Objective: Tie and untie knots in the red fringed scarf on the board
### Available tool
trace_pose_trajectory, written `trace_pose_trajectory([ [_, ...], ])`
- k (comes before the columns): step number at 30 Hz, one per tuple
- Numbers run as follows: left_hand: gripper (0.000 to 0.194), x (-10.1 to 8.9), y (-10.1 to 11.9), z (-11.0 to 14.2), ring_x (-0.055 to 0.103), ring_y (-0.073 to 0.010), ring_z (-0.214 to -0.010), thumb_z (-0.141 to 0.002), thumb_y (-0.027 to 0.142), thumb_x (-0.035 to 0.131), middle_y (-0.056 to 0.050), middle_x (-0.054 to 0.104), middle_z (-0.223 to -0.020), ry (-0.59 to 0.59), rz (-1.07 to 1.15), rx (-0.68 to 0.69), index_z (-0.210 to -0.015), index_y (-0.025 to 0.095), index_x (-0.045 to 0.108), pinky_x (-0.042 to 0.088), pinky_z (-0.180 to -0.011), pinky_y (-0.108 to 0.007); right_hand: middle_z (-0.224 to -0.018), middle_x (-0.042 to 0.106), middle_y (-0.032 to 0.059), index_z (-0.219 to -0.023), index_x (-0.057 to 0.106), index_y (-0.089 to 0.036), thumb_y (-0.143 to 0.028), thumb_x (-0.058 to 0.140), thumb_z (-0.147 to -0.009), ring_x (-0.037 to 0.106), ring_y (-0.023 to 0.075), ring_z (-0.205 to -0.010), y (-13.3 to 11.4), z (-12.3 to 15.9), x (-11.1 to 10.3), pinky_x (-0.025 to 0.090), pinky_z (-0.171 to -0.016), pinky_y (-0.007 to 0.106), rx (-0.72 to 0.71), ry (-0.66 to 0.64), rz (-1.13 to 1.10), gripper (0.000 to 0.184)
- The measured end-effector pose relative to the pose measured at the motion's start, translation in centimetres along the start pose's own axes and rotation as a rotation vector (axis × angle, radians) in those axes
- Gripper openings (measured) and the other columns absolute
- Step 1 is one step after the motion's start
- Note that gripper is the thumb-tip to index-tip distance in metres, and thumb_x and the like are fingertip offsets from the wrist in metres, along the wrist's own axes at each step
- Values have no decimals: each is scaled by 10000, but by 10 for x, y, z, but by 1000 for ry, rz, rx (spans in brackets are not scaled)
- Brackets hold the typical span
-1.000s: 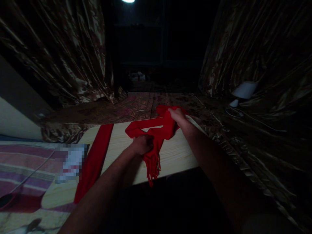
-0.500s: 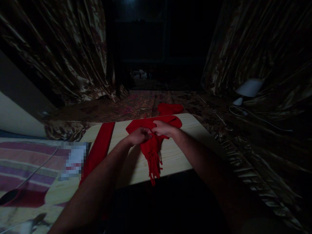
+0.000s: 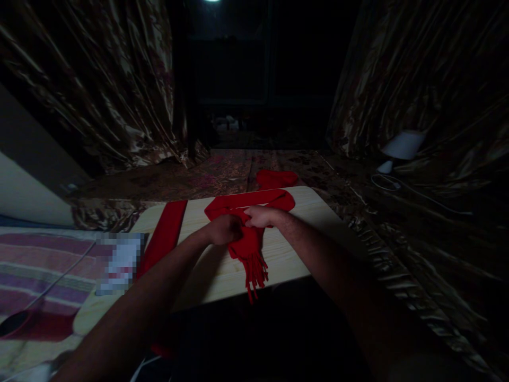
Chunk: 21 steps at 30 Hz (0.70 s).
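A red fringed scarf (image 3: 248, 243) lies on a light wooden table (image 3: 207, 270), looped at the far side with its fringe hanging over the near edge. My left hand (image 3: 223, 229) is closed on the scarf's left side, its fingertips hidden behind the back of the hand. Close beside it, my right hand (image 3: 260, 216) pinches the cloth near the crossing of the loop. A strip of red cloth (image 3: 167, 231) lies flat on the table's left part, partly behind my left forearm.
Another red cloth bundle (image 3: 276, 178) rests just past the table's far edge. A white lamp (image 3: 403, 146) with a cord stands at the right. Left are a striped cover (image 3: 51, 252), a blurred-out packet (image 3: 121, 265) and a red cylindrical object (image 3: 47, 324). Patterned curtains (image 3: 147, 106) hang behind.
The gap in the scarf's loop has opened wider, and the scarf's end lies flatter with its fringe shifted slightly right. My left hand has turned and moved a little left and down.
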<state>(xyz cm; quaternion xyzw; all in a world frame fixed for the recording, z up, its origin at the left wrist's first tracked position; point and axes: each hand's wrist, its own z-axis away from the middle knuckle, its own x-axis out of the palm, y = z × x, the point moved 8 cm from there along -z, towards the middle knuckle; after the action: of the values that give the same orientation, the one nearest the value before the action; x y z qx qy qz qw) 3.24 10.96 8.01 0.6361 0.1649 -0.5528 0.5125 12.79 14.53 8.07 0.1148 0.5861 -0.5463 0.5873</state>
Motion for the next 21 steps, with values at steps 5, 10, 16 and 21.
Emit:
trace_pose_trajectory([
  [5,166,-18,8,10,633,-218,-871,-718,180,574,-92,681,-943,298,-3,125,-831,165,695,510,-811,-326,-963,712,62,-1056,643,-144,-176,584,-882,592,138,-734,-4,3,-3,368,-553,193,-1,71,-4,187],
  [10,137,-15,14,10,585,-259,-1154,-681,135,581,-121,617,-1241,358,34,263,-755,184,685,451,-1036,-363,-1068,720,78,-1092,644,-168,-163,599,-875,638,177,-864,-9,8,-2,437,-662,204,-59,138,19,221],
  [16,125,6,-21,-14,574,-159,-681,-596,171,595,-9,640,-711,165,357,43,-711,179,642,481,-674,-263,-1023,732,104,-948,716,-182,-145,566,-869,651,213,-971,-41,62,3,450,-824,270,-132,457,168,173],
  [21,128,15,-31,-16,488,-128,-557,-562,210,601,33,560,-582,100,495,-71,-687,183,606,379,-537,-239,-928,764,35,-973,747,-199,-80,534,-834,685,162,-796,-45,89,55,449,-671,228,-156,37,-16,281],
])
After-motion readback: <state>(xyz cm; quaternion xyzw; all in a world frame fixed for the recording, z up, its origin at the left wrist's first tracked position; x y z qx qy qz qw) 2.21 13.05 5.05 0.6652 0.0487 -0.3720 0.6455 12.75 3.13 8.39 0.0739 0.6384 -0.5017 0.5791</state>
